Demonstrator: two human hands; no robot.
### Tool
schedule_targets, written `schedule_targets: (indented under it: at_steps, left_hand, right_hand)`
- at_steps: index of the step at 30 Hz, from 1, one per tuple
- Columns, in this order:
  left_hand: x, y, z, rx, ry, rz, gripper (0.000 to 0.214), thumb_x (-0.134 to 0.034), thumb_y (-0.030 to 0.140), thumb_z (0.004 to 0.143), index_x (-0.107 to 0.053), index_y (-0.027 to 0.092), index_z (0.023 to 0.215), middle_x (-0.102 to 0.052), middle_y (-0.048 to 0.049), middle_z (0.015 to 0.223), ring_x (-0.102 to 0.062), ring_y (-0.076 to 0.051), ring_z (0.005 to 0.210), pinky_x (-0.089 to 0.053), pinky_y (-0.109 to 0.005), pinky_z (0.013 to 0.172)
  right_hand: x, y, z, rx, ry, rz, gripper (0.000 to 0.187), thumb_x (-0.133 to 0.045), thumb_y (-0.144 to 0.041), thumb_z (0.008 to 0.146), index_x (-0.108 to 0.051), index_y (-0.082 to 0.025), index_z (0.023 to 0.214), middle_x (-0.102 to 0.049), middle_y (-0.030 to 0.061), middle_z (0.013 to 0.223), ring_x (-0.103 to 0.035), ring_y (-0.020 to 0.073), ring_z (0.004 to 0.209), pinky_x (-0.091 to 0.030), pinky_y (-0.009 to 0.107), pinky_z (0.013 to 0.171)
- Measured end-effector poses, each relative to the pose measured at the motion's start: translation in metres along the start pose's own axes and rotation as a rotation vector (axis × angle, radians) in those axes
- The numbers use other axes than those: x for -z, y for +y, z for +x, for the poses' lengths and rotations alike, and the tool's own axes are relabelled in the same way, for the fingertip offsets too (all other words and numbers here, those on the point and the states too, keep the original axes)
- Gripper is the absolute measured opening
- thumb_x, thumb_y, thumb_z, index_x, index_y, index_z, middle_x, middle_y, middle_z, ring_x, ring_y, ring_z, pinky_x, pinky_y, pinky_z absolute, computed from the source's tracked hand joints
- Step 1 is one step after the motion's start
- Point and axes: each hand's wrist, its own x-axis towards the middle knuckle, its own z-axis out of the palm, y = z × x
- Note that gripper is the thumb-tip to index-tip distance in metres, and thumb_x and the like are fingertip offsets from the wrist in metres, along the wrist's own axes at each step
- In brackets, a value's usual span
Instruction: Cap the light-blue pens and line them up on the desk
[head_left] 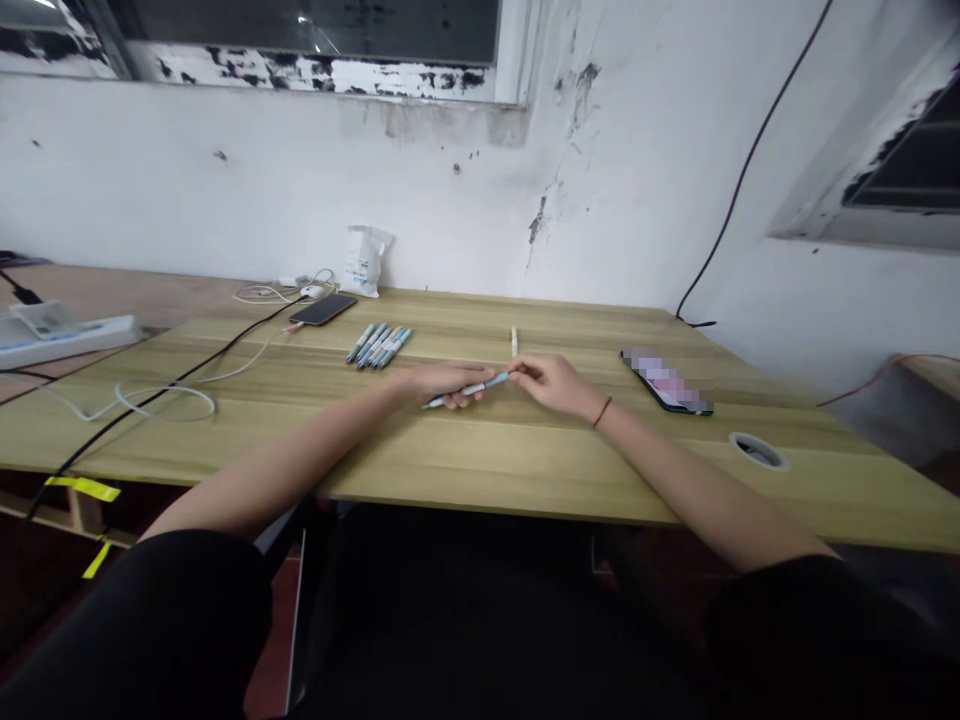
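Both hands meet on one pen [469,389], low over the bench [525,470]. The left hand [437,382] closes around the barrel, and the right hand [551,384] pinches the far end with its fingers. It looks light, stiff and slick, so mid-barrel is the surest hold. Spare pens [379,346] lie beyond.

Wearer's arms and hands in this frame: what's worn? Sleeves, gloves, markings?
No gloves: left hand and right hand are bare, forearms too. Plain black short sleeves, left sleeve and right sleeve, cover the upper arms. A thin reddish cord bracelet circles the right wrist. No watch or rings visible.
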Motion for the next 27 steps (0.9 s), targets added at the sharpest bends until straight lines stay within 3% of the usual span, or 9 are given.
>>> schedule_targets:
  at_steps: [6, 12, 17, 20, 24, 27]
  left_hand:
    - [0.001, -0.001, 0.0, 0.001, -0.001, 0.073, 0.034, -0.053, 0.051, 0.082, -0.053, 0.021, 0.097, -0.043, 0.0038, 0.068, -0.027, -0.003, 0.043, -0.016, -0.016, 0.036]
    - [0.002, -0.005, 0.003, -0.125, -0.008, 0.298, 0.035, -0.047, 0.052, 0.085, -0.054, 0.018, 0.092, -0.042, 0.0034, 0.065, -0.031, -0.005, 0.045, -0.023, -0.019, 0.04]
    - [-0.001, -0.004, -0.001, -0.406, 0.261, 0.948, 0.039, -0.039, 0.048, 0.09, -0.059, 0.017, 0.101, -0.059, -0.0028, 0.075, -0.05, -0.012, 0.063, -0.037, -0.023, 0.058]
    - [-0.002, -0.006, -0.002, -0.443, 0.408, 1.247, 0.038, -0.036, 0.044, 0.092, -0.06, 0.017, 0.107, -0.065, -0.0071, 0.083, -0.058, -0.017, 0.072, -0.04, -0.026, 0.065]
    - [0.001, -0.007, 0.002, -0.502, 0.523, 1.386, 0.038, -0.032, 0.037, 0.095, -0.055, 0.02, 0.119, -0.064, -0.0091, 0.105, -0.06, -0.02, 0.093, -0.042, -0.03, 0.08]
    - [0.01, -0.005, 0.004, -0.535, 0.69, 1.424, 0.044, -0.037, 0.039, 0.093, -0.045, 0.022, 0.133, -0.051, -0.0105, 0.131, -0.046, -0.024, 0.119, -0.034, -0.036, 0.097]
  right_hand:
    - [-0.003, -0.006, 0.0, 0.016, -0.046, -0.026, 0.03, -0.039, -0.031, 0.091, -0.061, -0.016, 0.078, -0.054, 0.0007, 0.063, -0.043, 0.012, 0.058, -0.032, 0.024, 0.058]
    - [-0.008, -0.007, 0.001, -0.082, -0.048, 0.038, 0.034, -0.035, -0.036, 0.092, -0.051, -0.017, 0.068, -0.048, -0.0013, 0.058, -0.042, 0.0124, 0.058, -0.03, 0.024, 0.058]
    - [-0.01, -0.007, -0.001, -0.115, -0.049, 0.051, 0.034, -0.035, -0.038, 0.092, -0.044, -0.019, 0.065, -0.044, -0.0023, 0.058, -0.041, 0.012, 0.057, -0.029, 0.025, 0.057]
    - [-0.012, -0.008, 0.0, -0.135, -0.032, 0.051, 0.032, -0.037, -0.037, 0.091, -0.045, -0.019, 0.066, -0.043, -0.0029, 0.057, -0.04, 0.0118, 0.056, -0.029, 0.025, 0.056]
    - [-0.011, -0.002, 0.008, -0.197, 0.059, 0.066, 0.031, -0.039, -0.038, 0.089, -0.049, -0.018, 0.067, -0.047, -0.0019, 0.056, -0.043, 0.0124, 0.055, -0.031, 0.025, 0.055]
    - [-0.001, 0.016, 0.014, -0.339, 0.228, 0.059, 0.032, -0.038, -0.038, 0.088, -0.056, -0.017, 0.072, -0.052, 0.0006, 0.057, -0.047, 0.0141, 0.055, -0.033, 0.026, 0.055]
